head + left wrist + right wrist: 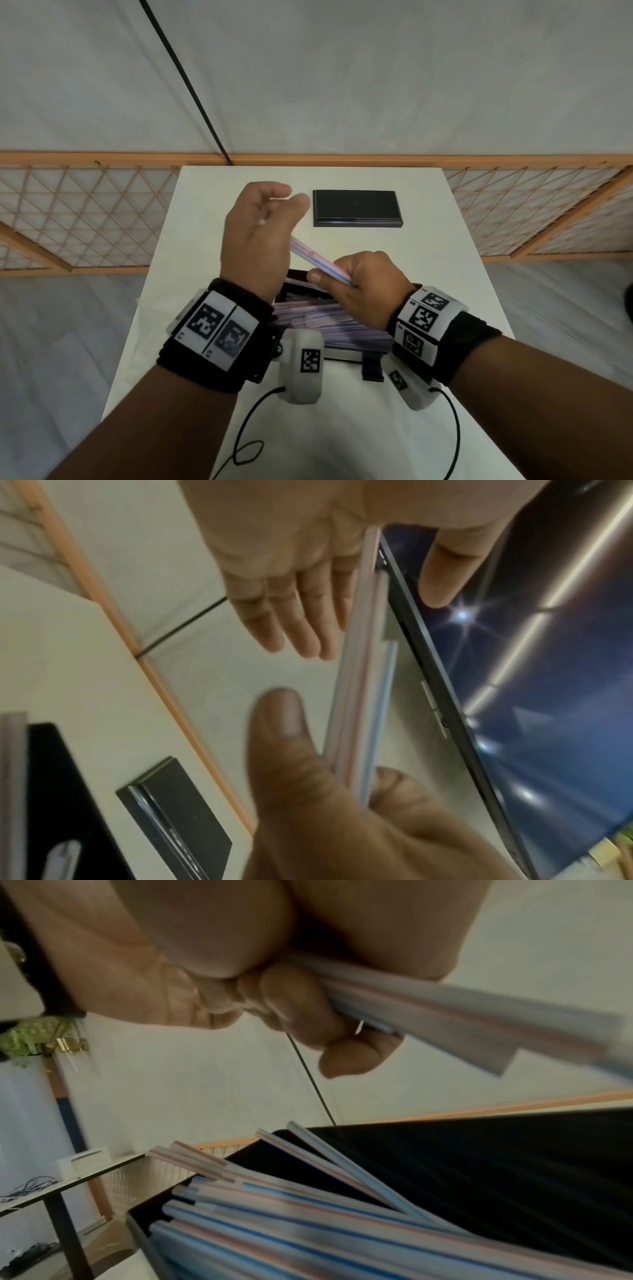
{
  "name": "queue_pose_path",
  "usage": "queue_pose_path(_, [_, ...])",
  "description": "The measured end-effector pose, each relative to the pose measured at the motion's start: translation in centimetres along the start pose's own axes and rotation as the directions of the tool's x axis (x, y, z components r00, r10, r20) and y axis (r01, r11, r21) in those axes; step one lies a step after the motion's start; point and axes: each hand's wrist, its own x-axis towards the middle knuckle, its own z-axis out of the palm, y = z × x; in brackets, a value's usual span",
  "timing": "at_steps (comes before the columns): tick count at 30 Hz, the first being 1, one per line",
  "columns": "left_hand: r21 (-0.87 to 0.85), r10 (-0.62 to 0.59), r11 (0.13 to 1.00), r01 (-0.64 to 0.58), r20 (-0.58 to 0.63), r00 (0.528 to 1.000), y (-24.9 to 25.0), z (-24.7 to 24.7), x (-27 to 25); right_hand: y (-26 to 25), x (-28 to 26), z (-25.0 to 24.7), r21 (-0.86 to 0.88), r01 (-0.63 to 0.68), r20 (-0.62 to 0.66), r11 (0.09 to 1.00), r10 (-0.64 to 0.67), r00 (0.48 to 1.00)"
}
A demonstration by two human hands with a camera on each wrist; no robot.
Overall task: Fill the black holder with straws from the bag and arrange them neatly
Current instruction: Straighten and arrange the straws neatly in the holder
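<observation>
My right hand (363, 287) grips a small bundle of striped straws (310, 255) by one end and holds it slanted up and to the left above the black holder (298, 296). The bundle's far end runs behind my left hand (263, 219), which is raised with its fingers loosely straight. In the left wrist view the straws (363, 683) lie between the left hand's (291, 561) fingers and thumb, reaching its palm. Many more straws (291, 1231) lie lengthwise in the holder (496, 1164), a few (219, 1164) poking over its end. No bag is in view.
A flat black rectangular piece (356, 207) lies at the far side of the white table (428, 274). A small black stand (371, 371) sits in front of the holder. Wrist camera cables (246, 442) trail over the near table. A wooden lattice fence (85, 212) runs behind.
</observation>
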Motion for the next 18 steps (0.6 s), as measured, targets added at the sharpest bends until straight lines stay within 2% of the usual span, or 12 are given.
queue_pose_path(1, [-0.006,0.028,1.000,-0.027,0.061,0.998,0.3,0.3,-0.1,-0.1,-0.1,0.0,0.001,0.001,0.002,1.000,-0.002,1.000])
queue_pose_path(3, [0.085,0.055,0.994,-0.073,0.200,0.978,0.4,0.8,-0.1,-0.1,0.1,0.0,0.016,-0.004,-0.010,1.000,0.004,1.000])
queue_pose_path(5, [0.261,0.016,0.959,-0.108,0.332,0.943,-0.1,1.0,-0.3,-0.1,0.2,-0.2,0.050,-0.025,-0.017,0.998,0.026,1.000])
queue_pose_path(7, [0.330,-0.041,0.939,-0.100,0.395,0.918,-0.8,1.2,-0.5,-0.3,0.1,-0.4,0.097,-0.046,0.007,0.994,0.045,0.999])
queue_pose_path(11, [0.101,0.078,0.989,-0.106,0.246,0.966,-1.5,1.2,-0.9,-0.7,-0.3,-0.4,0.021,-0.060,0.055,0.998,0.059,0.997])
queue_pose_path(12, [0.106,0.073,0.988,-0.109,0.294,0.953,-1.6,1.3,-1.0,-0.7,-0.4,-0.2,-0.004,-0.044,0.062,0.999,0.045,0.997])
queue_pose_path(14, [0.187,0.026,0.975,-0.121,0.444,0.896,-2.0,1.5,-1.3,-0.7,-0.4,0.2,-0.022,-0.012,0.068,1.000,0.014,0.998])
queue_pose_path(15, [0.204,0.010,0.972,-0.117,0.459,0.888,-2.2,1.5,-1.3,-0.6,-0.4,0.4,-0.025,-0.011,0.070,1.000,0.013,0.997])
queue_pose_path(16, [0.192,0.007,0.976,-0.099,0.427,0.904,-2.4,1.2,-1.1,-0.5,-0.5,0.5,-0.042,-0.021,0.077,0.999,0.024,0.997])
queue_pose_path(18, [0.137,0.003,0.990,-0.033,0.214,0.977,-2.9,0.4,-0.3,0.1,-0.8,0.7,-0.127,-0.036,0.095,0.991,0.049,0.994])
